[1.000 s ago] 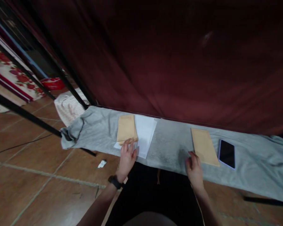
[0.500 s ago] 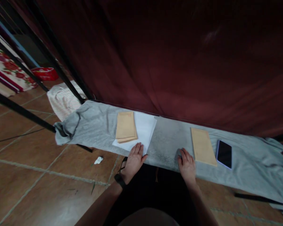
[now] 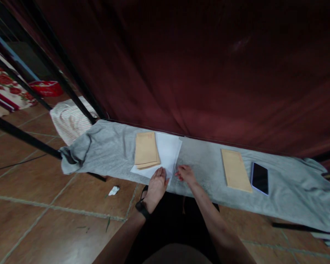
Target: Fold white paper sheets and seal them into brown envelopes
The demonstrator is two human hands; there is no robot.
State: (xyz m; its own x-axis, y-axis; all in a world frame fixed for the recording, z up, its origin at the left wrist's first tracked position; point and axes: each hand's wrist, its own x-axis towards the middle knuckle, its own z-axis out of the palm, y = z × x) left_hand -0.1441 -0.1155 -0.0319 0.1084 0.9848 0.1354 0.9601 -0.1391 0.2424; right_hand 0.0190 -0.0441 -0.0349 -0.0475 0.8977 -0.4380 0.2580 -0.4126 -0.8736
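Observation:
My left hand (image 3: 156, 185) lies flat with fingers stretched on the lower edge of a few white paper sheets (image 3: 167, 148). Overlapping the left part of these sheets is a small stack of brown envelopes (image 3: 146, 148). Just right of the sheets' lower right edge is my right hand (image 3: 185, 173), its fingers loosely bent and a little apart, with nothing visible in them. A single brown envelope (image 3: 236, 170) lies farther right on the grey cloth (image 3: 203, 154), apart from both hands.
A phone (image 3: 260, 178) with a dark screen lies right of the single envelope. Behind the cloth-covered bench hangs a dark red curtain (image 3: 198, 80). Black metal bars (image 3: 24, 135) and a striped cloth (image 3: 68, 119) are at left. A red basket (image 3: 46, 88) stands on the tiled floor.
My right hand has moved left, from near the single envelope to beside the white sheets. My left hand has stayed on the sheets. The view has shifted slightly.

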